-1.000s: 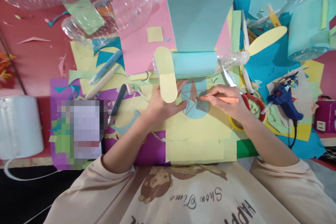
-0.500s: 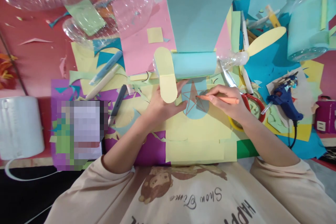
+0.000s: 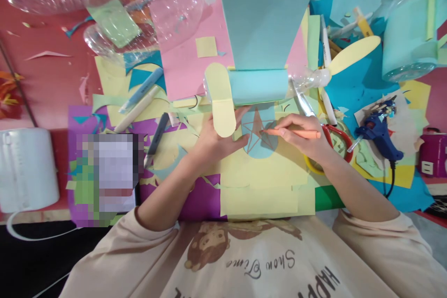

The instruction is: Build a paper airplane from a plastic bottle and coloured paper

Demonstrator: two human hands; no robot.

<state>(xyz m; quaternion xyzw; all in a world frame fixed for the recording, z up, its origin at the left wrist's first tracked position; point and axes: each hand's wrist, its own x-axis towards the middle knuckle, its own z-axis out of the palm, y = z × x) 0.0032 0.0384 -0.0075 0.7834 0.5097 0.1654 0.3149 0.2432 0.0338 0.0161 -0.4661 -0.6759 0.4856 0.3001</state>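
Observation:
An orange marker [image 3: 296, 133] is pinched in my right hand [image 3: 305, 135], its tip on the blue paper piece [image 3: 260, 151]. That rounded piece carries a star [image 3: 257, 125] drawn in orange lines, part of it coloured in. My left hand [image 3: 218, 142] lies with fingers spread at the left edge of the blue piece, on pale yellow paper [image 3: 265, 179]. Just beyond both hands, a plastic bottle wrapped in blue paper [image 3: 258, 86] lies on its side. A yellow rounded strip [image 3: 223, 107] at its left end hides part of my left hand.
Scissors [image 3: 328, 142] with red and yellow handles lie beside my right wrist. A blue glue gun [image 3: 379, 135] rests farther right. Markers [image 3: 141, 88], a pixelated screen [image 3: 115, 167] and a white appliance [image 3: 28, 170] are on the left. Clear bottles [image 3: 178, 11] stand out at the back.
My right hand and the orange marker have shifted slightly right and down over the star. My left hand stays in place.

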